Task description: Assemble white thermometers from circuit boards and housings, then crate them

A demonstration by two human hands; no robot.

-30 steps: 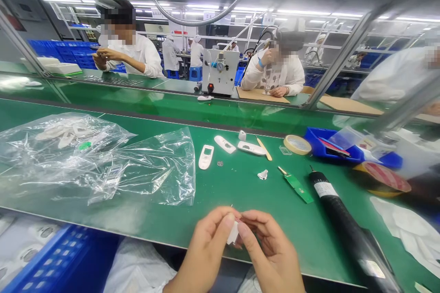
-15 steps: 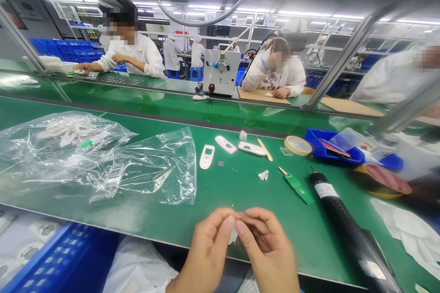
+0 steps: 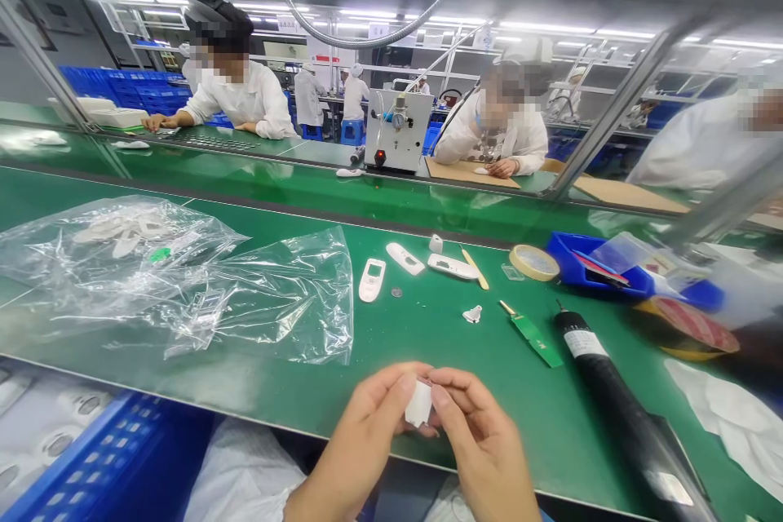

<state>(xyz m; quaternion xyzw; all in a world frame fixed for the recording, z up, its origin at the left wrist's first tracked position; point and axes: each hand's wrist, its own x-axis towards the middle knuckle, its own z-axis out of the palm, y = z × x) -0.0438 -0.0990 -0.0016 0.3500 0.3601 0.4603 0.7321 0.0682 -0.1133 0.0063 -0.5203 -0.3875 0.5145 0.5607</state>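
Note:
Between my left hand (image 3: 382, 412) and my right hand (image 3: 474, 416) is a small white plastic piece (image 3: 418, 403), gripped by the thumbs and fingers of both above the bench's near edge. Its underside is hidden by my fingers. Beyond my hands lie a white housing with a window (image 3: 372, 280), another white housing (image 3: 404, 258), a thicker white device body (image 3: 453, 266) and a small white cap (image 3: 435, 244). A round coin-like disc (image 3: 396, 292) and a small white funnel-shaped part (image 3: 472, 314) lie nearer.
Clear plastic bags (image 3: 275, 294) with white parts cover the left. To the right are a green-handled tool (image 3: 533, 338), a black electric screwdriver (image 3: 617, 408), a tape roll (image 3: 534, 263) and a blue bin (image 3: 566, 257). A blue crate (image 3: 91, 457) stands lower left. Co-workers sit across the line.
The white piece has been turned so its broad face shows, and my thumbs have moved apart to its sides. The view has shifted slightly. Across the line, a co-worker's raised hand has come down.

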